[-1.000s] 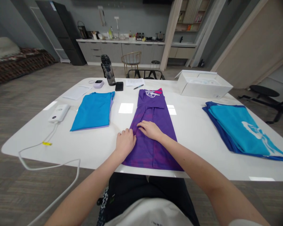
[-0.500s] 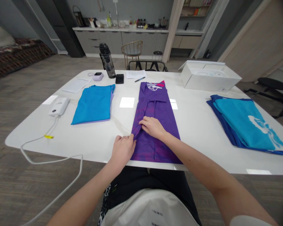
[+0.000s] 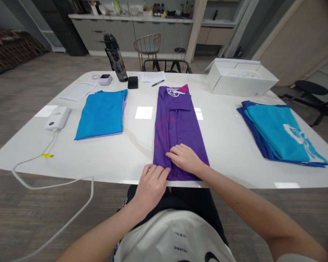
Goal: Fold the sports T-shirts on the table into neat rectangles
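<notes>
A purple T-shirt [image 3: 182, 127] lies lengthwise before me, its sides folded inward and a white-and-red print at its far end. My left hand [image 3: 153, 182] is closed on the cloth near the hem, at the table's front edge. Just right of it and slightly farther in, my right hand [image 3: 186, 157] pinches the folded layer with closed fingers; the fingertips are partly hidden. To the left rests a folded blue garment [image 3: 101, 113] with a lilac layer under it. On the right side is a stack of folded garments [image 3: 276, 127], turquoise with white print over dark blue.
On the white table [image 3: 224, 145] stand a dark bottle [image 3: 116, 60], a black wallet-like item [image 3: 132, 82], a lilac device [image 3: 105, 79] and an open white box [image 3: 240, 82]. Papers [image 3: 78, 91], a pen [image 3: 157, 83] and a white power adapter [image 3: 58, 118] with cable lie there too.
My left hand has moved right and toward the hem, bringing the shirt's left side inward over the middle. My right hand has slid nearer the hem. The view has tilted down slightly.
</notes>
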### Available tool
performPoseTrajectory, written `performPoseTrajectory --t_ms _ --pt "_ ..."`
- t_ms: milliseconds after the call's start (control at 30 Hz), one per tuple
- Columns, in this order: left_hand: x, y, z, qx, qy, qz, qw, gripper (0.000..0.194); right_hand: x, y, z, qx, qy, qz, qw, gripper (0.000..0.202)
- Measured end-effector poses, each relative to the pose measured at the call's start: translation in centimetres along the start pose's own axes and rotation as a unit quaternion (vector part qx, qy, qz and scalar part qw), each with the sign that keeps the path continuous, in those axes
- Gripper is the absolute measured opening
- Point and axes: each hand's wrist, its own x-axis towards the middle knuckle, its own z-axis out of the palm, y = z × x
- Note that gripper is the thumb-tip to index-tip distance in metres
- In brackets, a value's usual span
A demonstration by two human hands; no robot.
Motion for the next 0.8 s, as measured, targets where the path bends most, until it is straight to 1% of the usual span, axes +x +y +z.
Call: performPoseTrajectory --t_ms 100,167,233,300,400,467,567,700,800 --pt "0.1 1.1 0.0 -0.004 0.011 0.044 0.999 0.032 -1.7 0.0 -0.9 0.005 0.026 0.007 1.0 0.027" --pt "0.4 1.5 0.5 -0.002 -0.004 0.061 0.998 0.033 -2.6 0.0 -1.2 0.002 0.038 0.018 0.999 0.028" --pt "0.8 1.7 1.2 0.009 -0.032 0.064 0.997 0.032 -3.3 0.0 -1.2 -0.002 0.034 0.034 0.999 0.028" --pt "1.2 1.8 1.9 0.012 -0.068 0.063 0.996 0.029 -3.8 0.0 -1.0 0.002 0.012 0.047 0.999 0.027" --pt "1.5 1.6 2.5 -0.018 -0.117 0.062 0.991 0.024 -4.3 -0.1 -0.8 0.029 -0.01 0.063 0.998 0.024" --pt "1.7 1.2 2.3 -0.054 -0.139 0.065 0.987 0.026 -4.7 -0.1 -1.0 0.053 -0.001 0.08 0.995 0.023" --pt "2.0 0.2 1.6 -0.097 -0.152 0.07 0.981 0.027 -5.2 0.1 -1.3 0.076 0.011 0.104 0.992 0.023" --pt "2.8 -1.6 1.3 -0.088 -0.154 0.075 0.981 0.022 -5.7 0.4 -1.7 0.095 -0.033 0.104 0.989 0.027" --pt "3.3 -2.7 1.7 -0.074 -0.144 0.088 0.983 0.023 -5.9 0.3 -1.8 0.104 -0.04 0.12 0.986 0.028"
